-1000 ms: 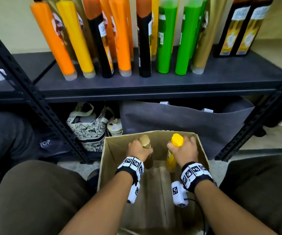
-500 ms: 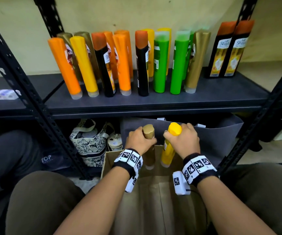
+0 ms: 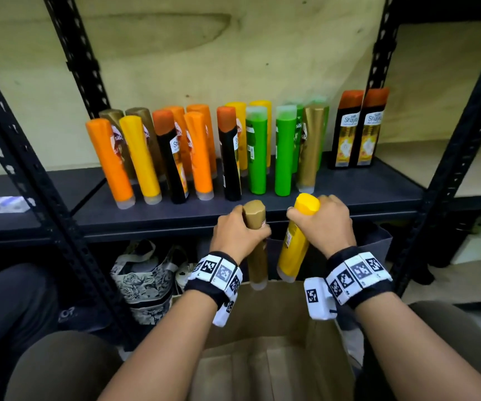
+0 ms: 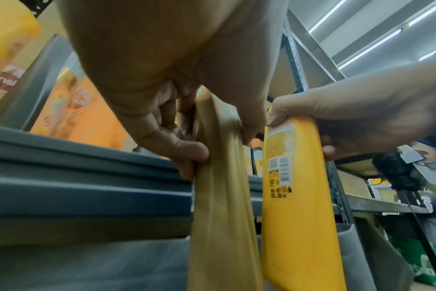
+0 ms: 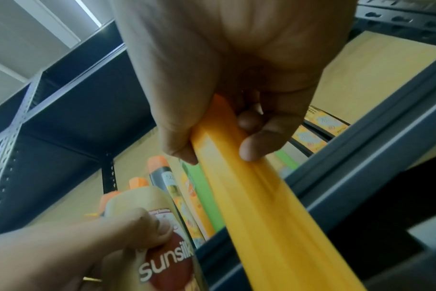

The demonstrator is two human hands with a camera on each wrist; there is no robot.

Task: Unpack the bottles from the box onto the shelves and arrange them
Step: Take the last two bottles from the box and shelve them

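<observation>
Bottles clear of the box, heading for the shelf

Your left hand wraps its fingers around the upper part of the gold bottle, and your right hand curls the same way around the yellow bottle, thumb on one face and fingers on the other. Both grips sit high, near the caps, which lets the bodies hang nearly upright below your fists, bases down, ready to stand. The two bottles hang side by side, just apart, above the far rim of the cardboard box and in front of the edge of the shelf, their bases lower than the board. You likely need to lift a little more before pushing forward, or the bases may catch the lip. Standing bottles fill the middle of the shelf in colour groups; bare board shows in front of them and to the right, beside two dark bottles, so that is probably where these belong
</observation>
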